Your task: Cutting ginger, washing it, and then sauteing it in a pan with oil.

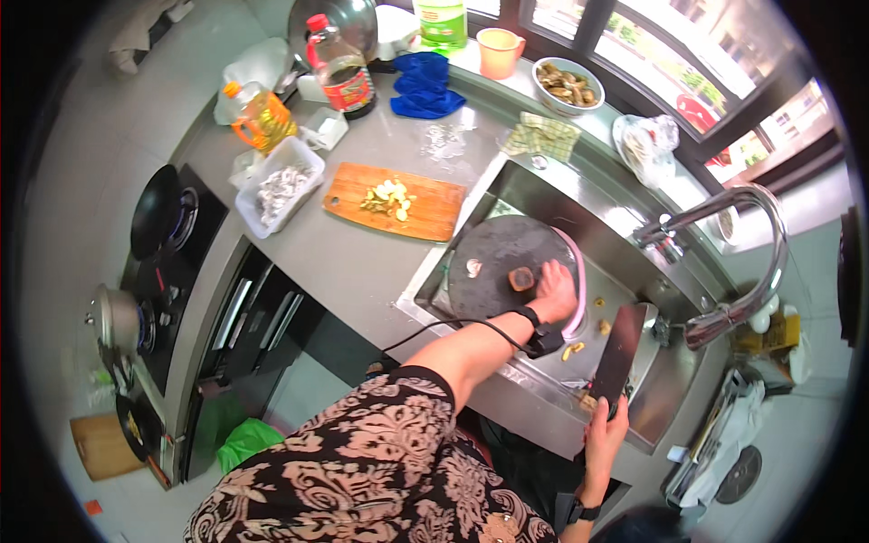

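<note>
My left hand [557,293] rests over the right part of a round dark board [499,254] in the sink, beside a pink rim [579,271]. Just left of its fingers lies a small brown squarish object [521,278]; whether the fingers hold anything is unclear. A pale scrap [473,268] sits farther left on the board. My right hand [606,424] grips the handle of a cleaver [621,349], its broad dark blade pointing away over the sink. Peel bits [574,351] lie on the steel sink [590,319] floor between the hands.
A wooden cutting board [346,203] bears pale yellow slices [388,198]. Nearby stand a plastic tub [309,153], an oil bottle [261,115], a dark sauce bottle [346,81] and a blue cloth [424,85]. The curved faucet [774,251] overhangs the sink's right side. A wok [155,214] sits on the stove.
</note>
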Demonstrator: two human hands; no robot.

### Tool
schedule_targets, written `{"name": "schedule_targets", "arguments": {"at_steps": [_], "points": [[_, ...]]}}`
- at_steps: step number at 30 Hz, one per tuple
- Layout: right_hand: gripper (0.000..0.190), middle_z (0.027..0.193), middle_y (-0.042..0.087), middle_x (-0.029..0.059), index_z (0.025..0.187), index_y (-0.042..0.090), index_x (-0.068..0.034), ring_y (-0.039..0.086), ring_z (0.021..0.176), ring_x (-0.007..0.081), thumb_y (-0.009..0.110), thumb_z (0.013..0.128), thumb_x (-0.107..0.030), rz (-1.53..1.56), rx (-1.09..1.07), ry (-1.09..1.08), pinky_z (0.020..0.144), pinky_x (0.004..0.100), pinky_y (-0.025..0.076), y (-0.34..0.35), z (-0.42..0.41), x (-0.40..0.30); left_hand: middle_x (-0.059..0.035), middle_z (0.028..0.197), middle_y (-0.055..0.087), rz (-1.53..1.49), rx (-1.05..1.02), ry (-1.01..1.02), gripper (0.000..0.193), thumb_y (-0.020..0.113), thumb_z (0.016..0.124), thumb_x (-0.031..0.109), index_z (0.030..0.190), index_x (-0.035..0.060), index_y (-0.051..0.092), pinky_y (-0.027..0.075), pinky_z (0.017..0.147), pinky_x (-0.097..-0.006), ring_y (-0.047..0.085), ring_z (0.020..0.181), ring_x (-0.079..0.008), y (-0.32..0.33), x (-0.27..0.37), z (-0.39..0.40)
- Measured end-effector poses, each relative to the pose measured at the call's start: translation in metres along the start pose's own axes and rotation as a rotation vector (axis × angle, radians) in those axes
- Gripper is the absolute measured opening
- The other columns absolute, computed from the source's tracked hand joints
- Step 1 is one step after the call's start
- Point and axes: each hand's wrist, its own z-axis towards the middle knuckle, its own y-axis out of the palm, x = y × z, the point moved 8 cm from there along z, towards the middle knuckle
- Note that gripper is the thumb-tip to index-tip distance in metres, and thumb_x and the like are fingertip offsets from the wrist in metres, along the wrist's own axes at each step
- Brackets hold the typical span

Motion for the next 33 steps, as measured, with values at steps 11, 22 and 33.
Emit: {"name": "schedule_targets", "arguments": {"at_steps": [11, 22, 33], "points": [[0.021, 0.059, 0.044, -0.0027, 0.109, 0.053, -0.003, 0.037, 0.044, 0.0034, 0.052, 0.098, -0.02, -0.076, -0.067, -0.046, 0.038, 0.0228, 0.029, 0.007, 0.022, -0.002, -0.0157, 0.086, 0.068, -0.436, -0.118, 0.214, 0.017, 0.059, 0.083, 0.017, 0.084, 0.003, 0.069, 0.05, 0.077, -0.0417, 0.064, 0.084, -0.0344, -0.101, -0.049, -0.044], [0.031, 0.075, 0.062, 0.0179, 0.117, 0.056, -0.002, 0.06, 0.065, 0.0279, 0.059, 0.092, -0.019, -0.44, -0.16, -0.204, 0.062, 0.0369, 0.046, 0.093, 0.005, -0.082, -0.0206, 0.103, 0.049, 0.054, 0.008, 0.096, 0.012, 0.063, 0.083, 0.01, 0.092, 0.0046, 0.058, 0.048, 0.08, -0.0504, 0.054, 0.096, -0.0422, -0.13, -0.141, -0.022], [0.046, 0.106, 0.066, 0.0138, 0.123, 0.055, -0.009, 0.065, 0.09, 0.0352, 0.071, 0.082, -0.022, -0.746, 0.034, -0.341, 0.074, 0.0427, 0.052, 0.085, -0.028, -0.105, -0.0219, 0.099, 0.063, -0.621, -0.369, 0.188, 0.025, 0.068, 0.077, 0.018, 0.098, 0.0058, 0.068, 0.051, 0.078, -0.0424, 0.064, 0.087, -0.0341, -0.08, -0.076, -0.077]]}}
